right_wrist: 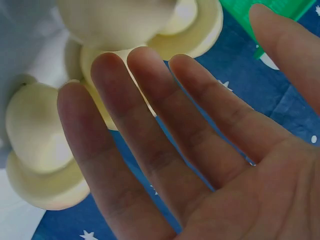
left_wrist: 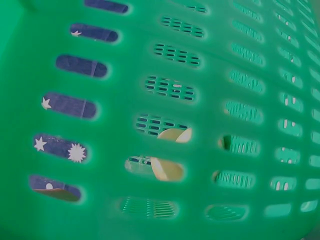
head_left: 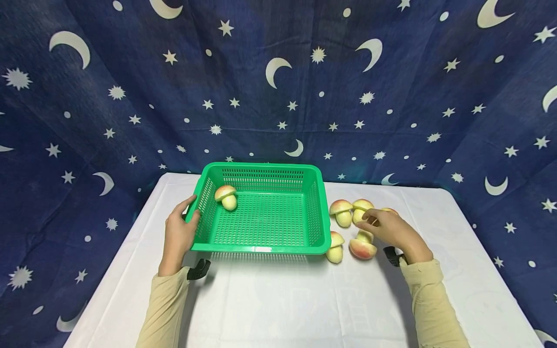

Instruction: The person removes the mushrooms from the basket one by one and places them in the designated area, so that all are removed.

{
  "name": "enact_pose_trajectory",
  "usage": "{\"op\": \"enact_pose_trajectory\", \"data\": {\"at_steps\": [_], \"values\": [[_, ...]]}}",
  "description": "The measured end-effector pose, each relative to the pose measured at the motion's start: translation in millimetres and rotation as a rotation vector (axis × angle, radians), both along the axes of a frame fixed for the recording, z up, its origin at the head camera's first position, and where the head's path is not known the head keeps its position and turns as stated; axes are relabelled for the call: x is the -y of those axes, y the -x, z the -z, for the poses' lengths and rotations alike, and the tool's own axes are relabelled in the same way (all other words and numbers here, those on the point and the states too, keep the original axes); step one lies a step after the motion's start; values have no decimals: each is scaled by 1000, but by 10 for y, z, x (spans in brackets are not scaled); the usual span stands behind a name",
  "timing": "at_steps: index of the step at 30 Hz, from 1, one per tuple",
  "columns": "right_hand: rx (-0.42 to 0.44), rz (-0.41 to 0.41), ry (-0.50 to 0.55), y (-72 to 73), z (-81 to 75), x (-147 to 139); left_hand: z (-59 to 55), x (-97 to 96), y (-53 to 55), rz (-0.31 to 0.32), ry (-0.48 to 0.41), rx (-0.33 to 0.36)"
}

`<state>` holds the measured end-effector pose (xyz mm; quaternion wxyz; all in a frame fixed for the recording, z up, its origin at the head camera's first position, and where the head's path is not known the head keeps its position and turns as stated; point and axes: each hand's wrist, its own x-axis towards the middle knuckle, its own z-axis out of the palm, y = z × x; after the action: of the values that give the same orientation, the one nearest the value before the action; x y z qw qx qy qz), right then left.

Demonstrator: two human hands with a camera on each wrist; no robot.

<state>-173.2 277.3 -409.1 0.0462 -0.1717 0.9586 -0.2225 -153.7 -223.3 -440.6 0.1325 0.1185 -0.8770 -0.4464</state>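
Note:
My left hand (head_left: 179, 234) grips the left rim of a green plastic basket (head_left: 261, 250); the basket's slotted wall (left_wrist: 115, 110) fills the left wrist view. Inside, near the left wall, lies a toy mushroom (head_left: 226, 197) with a reddish-yellow cap. My right hand (head_left: 393, 234) hovers over several similar mushrooms to the right of the basket, among them an upside-down mushroom (head_left: 363, 247) and a partly covered mushroom (head_left: 361, 205). In the right wrist view its fingers (right_wrist: 150, 135) are spread and slightly bent, holding nothing, with pale mushrooms (right_wrist: 40, 135) just beyond the tips.
Beside the basket's right wall stand a mushroom (head_left: 341, 212) and, nearer the front, another mushroom (head_left: 335, 249). One more mushroom (head_left: 390, 210) is mostly hidden behind my right hand. A white cloth covers the table (head_left: 278, 304); a dark blue star-and-moon curtain (head_left: 243, 72) hangs behind.

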Motion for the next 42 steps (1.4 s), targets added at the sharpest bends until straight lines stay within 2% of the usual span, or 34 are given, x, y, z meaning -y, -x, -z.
{"op": "enact_pose_trajectory", "data": {"at_steps": [17,26,42], "values": [[-26,1,-20,16,-232,299,-6,1,-4,-3,4,-1],[-40,-79,88,48,-296,475,-6,4,-6,9,-5,4],[-36,-83,151,125,-405,766,7,7,1,7,-1,3]]}}
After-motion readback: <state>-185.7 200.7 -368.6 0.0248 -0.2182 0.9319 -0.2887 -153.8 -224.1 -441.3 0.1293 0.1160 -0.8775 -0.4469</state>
